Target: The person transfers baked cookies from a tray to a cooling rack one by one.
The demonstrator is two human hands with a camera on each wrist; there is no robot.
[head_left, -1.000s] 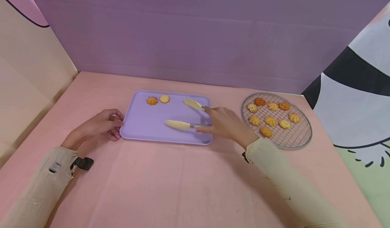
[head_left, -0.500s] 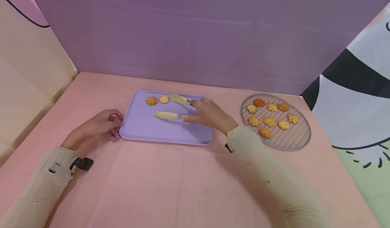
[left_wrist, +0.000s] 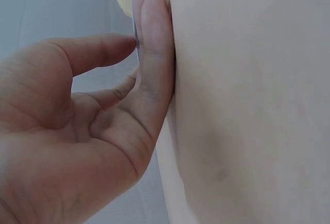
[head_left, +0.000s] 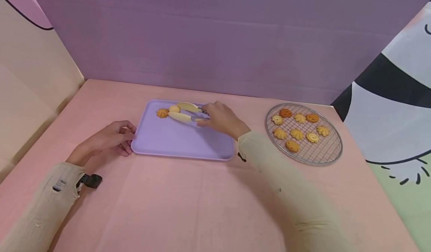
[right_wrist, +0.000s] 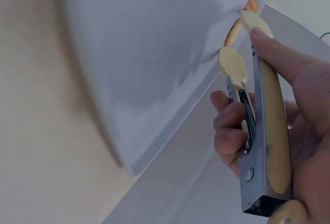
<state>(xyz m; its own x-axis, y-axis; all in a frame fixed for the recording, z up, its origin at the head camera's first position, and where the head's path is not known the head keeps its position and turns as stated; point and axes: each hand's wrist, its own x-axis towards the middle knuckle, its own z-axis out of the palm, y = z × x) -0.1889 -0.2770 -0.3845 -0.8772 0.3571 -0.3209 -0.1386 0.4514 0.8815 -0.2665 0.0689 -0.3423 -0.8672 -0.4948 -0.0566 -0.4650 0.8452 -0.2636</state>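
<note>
In the head view my right hand [head_left: 222,119] grips a pair of tongs [head_left: 180,117] with cream-coloured tips and metal arms. The tips stand either side of a pale round cookie [head_left: 174,109] at the back left of the purple tray [head_left: 182,143]. An orange-brown star-shaped cookie [head_left: 162,113] lies left of it, close to the near tip. The right wrist view shows the thumb on one arm of the tongs [right_wrist: 273,126] and curled fingers on the other. My left hand [head_left: 109,137] rests at the tray's left edge, its loosely bent fingers [left_wrist: 154,43] touching the rim.
A round wire rack [head_left: 323,156] to the right of the tray bears several cookies [head_left: 297,134] in different shapes. Pink cloth [head_left: 168,199] covers the table, and a purple backdrop [head_left: 188,49] rises behind it.
My right hand has moved the tongs left and back across the tray, and their tips have drawn together around the round cookie. Both cookies sit slightly further left. My left hand stays put.
</note>
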